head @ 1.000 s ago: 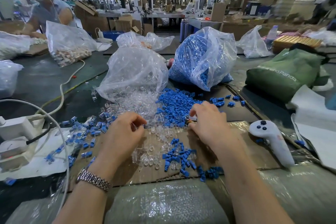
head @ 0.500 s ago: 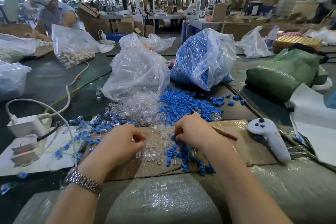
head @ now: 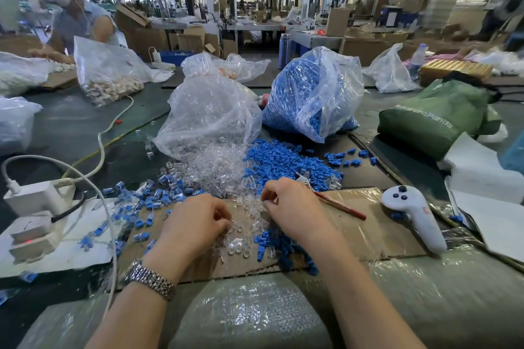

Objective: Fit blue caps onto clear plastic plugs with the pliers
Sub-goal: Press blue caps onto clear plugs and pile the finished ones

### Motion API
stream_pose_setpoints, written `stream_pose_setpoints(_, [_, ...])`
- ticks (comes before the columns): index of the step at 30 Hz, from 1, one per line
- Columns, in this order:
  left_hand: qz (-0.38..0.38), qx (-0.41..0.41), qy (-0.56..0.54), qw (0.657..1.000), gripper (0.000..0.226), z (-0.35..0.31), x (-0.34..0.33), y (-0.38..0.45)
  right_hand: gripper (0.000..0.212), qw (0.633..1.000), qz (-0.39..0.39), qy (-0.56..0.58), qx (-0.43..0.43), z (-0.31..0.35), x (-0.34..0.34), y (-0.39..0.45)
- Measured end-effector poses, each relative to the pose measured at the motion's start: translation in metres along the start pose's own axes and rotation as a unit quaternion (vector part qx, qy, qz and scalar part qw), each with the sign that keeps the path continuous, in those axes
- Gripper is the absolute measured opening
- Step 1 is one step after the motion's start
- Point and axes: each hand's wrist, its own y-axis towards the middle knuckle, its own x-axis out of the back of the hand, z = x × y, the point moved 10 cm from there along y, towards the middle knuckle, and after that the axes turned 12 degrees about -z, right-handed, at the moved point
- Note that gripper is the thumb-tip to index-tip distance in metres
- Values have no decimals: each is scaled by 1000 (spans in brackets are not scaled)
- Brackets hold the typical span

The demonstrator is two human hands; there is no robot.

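Dozens of capped plugs [head: 150,198] lie at your left, yet far more clear plugs [head: 218,170] and blue caps [head: 283,159] wait ahead (bags barely dented). Your left hand [head: 195,224] pinches a clear plug; your right hand [head: 295,207] grips the pliers [head: 337,204].

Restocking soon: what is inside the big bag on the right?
The bag shows blue caps packed inside; its hidden far side cannot be seen.

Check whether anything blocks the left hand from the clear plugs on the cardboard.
Nothing visible does. The left hand is already at the loose clear plugs on the cardboard, its fingertips in among them.
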Motion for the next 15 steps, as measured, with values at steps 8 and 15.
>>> stream_pose_setpoints(8, [-61,120,-357,924,4,9,8,0,4,945,-64,303,-104,-11,8,-4])
stream_pose_setpoints(15, [71,263,-695,665,33,2,-28,-15,4,918,-92,381,-52,-1,10,-15])
